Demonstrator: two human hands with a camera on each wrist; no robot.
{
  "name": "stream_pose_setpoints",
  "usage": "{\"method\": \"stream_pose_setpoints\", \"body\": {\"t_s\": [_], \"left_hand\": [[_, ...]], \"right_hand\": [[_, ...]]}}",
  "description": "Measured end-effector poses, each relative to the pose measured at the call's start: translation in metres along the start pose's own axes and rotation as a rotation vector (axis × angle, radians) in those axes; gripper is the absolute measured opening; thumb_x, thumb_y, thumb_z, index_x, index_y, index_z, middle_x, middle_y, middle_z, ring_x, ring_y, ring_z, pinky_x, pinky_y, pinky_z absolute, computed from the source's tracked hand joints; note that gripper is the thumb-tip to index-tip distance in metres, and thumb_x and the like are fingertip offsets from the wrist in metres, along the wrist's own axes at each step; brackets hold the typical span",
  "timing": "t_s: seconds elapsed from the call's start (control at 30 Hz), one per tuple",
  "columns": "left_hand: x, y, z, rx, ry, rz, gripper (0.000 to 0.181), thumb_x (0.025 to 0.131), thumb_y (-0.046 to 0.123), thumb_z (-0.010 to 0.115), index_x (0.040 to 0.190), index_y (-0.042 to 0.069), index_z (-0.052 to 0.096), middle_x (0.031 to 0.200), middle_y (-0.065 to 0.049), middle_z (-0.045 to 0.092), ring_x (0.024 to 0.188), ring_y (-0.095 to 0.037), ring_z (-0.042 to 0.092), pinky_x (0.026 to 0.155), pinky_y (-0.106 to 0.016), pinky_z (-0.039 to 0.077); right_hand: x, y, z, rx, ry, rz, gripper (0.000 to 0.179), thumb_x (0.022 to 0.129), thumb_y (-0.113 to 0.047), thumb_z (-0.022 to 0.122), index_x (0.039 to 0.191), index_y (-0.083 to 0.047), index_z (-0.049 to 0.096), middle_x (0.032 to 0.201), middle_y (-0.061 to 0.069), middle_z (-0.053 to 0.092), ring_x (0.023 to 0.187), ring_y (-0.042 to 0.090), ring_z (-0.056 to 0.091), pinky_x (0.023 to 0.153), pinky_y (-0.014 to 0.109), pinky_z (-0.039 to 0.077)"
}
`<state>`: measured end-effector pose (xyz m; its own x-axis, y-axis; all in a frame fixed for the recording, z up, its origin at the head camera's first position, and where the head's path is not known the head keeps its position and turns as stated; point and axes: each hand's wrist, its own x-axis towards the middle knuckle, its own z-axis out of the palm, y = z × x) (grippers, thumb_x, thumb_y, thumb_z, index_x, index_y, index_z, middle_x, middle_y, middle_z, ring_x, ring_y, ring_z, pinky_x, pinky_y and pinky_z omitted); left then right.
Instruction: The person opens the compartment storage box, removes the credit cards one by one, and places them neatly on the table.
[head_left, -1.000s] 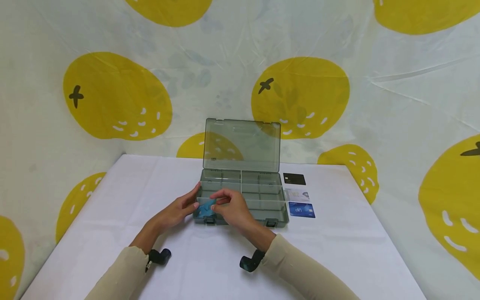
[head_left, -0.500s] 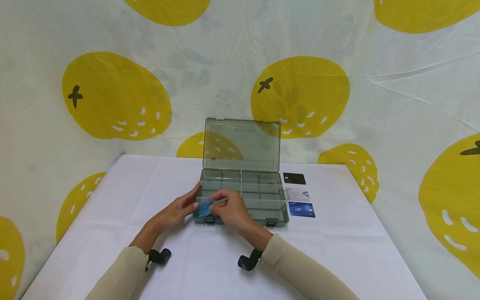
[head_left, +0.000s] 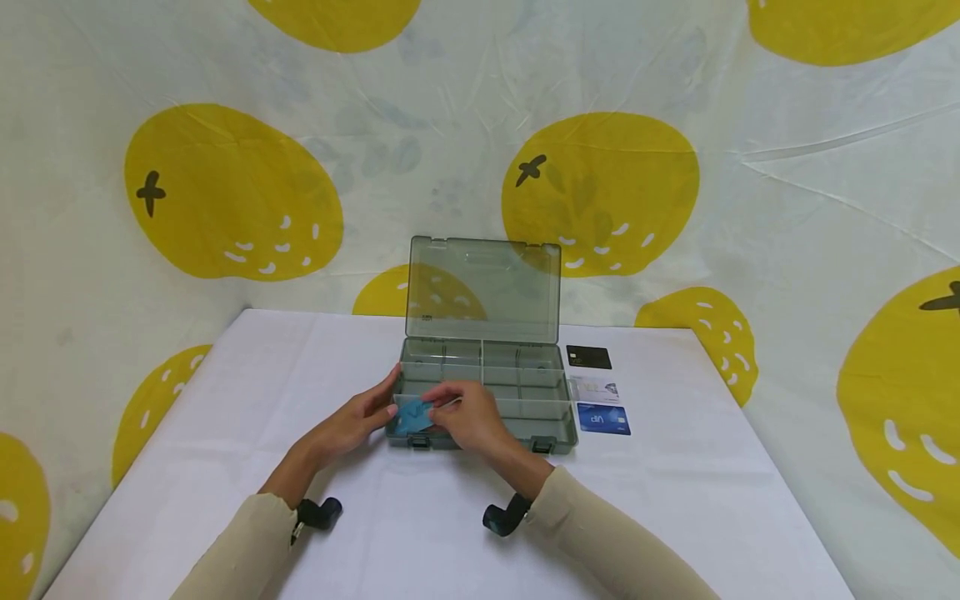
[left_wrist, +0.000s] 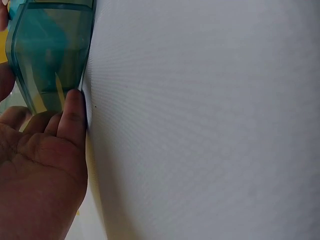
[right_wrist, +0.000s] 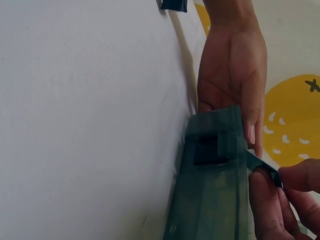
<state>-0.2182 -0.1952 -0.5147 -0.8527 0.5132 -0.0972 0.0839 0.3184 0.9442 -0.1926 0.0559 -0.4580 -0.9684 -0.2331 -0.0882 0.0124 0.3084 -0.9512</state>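
My right hand [head_left: 468,414] pinches a blue card [head_left: 410,417] between thumb and fingers. The card sits at the front left compartment of a smoky clear plastic organizer box [head_left: 532,429]. In the right wrist view the blue card [right_wrist: 262,166] shows nearly edge-on, tilted at the box rim, so how deep it reaches is unclear. My left hand [head_left: 348,425] rests against the box's left side, fingers fairly straight and thumb near the front left corner. The left wrist view shows those fingers [left_wrist: 73,117] touching the outer wall.
The box's see-through lid [head_left: 483,292] stands raised at the back. Clear dividers split the box into compartments. To its right lie a black card [head_left: 588,357], a whitish card [head_left: 596,390] and a blue VIP card [head_left: 603,419] in a column on the white-covered table [head_left: 697,500].
The pinched card tilts differently, showing more of its face now. My right hand shifted slightly left, then back to the right. The left hand and box stay put.
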Motion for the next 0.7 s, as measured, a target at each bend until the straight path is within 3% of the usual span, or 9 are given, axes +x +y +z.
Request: {"method": "stream_pose_setpoints", "body": {"t_s": [0.23, 0.53, 0.7], "left_hand": [[0.000, 0.002, 0.000, -0.002, 0.004, -0.018, 0.079, 0.112, 0.036, 0.055, 0.173, 0.027, 0.006, 0.181, -0.003, 0.001, 0.167, -0.037, 0.010, 0.131, -0.060, 0.021], [-0.001, 0.003, 0.000, -0.002, 0.007, -0.013, 0.078, 0.112, 0.030, 0.055, 0.173, 0.025, 0.006, 0.181, -0.002, 0.001, 0.167, -0.036, 0.008, 0.131, -0.059, 0.020], [0.000, 0.003, 0.001, 0.016, 0.009, -0.015, 0.077, 0.113, 0.023, 0.054, 0.172, 0.026, 0.006, 0.181, -0.001, 0.000, 0.167, -0.036, 0.008, 0.131, -0.059, 0.019]], "right_hand": [[-0.002, 0.002, -0.014, 0.077, 0.022, -0.002, 0.022, 0.093, 0.008, 0.074, 0.111, -0.003, 0.080, 0.103, 0.015, 0.070, 0.083, 0.022, 0.077, 0.076, 0.036, 0.068], [-0.006, 0.008, -0.033, 0.164, 0.029, -0.023, 0.025, 0.092, 0.013, 0.071, 0.112, 0.001, 0.079, 0.103, 0.019, 0.068, 0.086, 0.027, 0.077, 0.087, 0.052, 0.066], [-0.013, 0.010, -0.044, 0.171, 0.046, -0.017, 0.025, 0.093, 0.012, 0.071, 0.113, 0.000, 0.079, 0.105, 0.019, 0.068, 0.088, 0.031, 0.077, 0.087, 0.051, 0.066]]}}
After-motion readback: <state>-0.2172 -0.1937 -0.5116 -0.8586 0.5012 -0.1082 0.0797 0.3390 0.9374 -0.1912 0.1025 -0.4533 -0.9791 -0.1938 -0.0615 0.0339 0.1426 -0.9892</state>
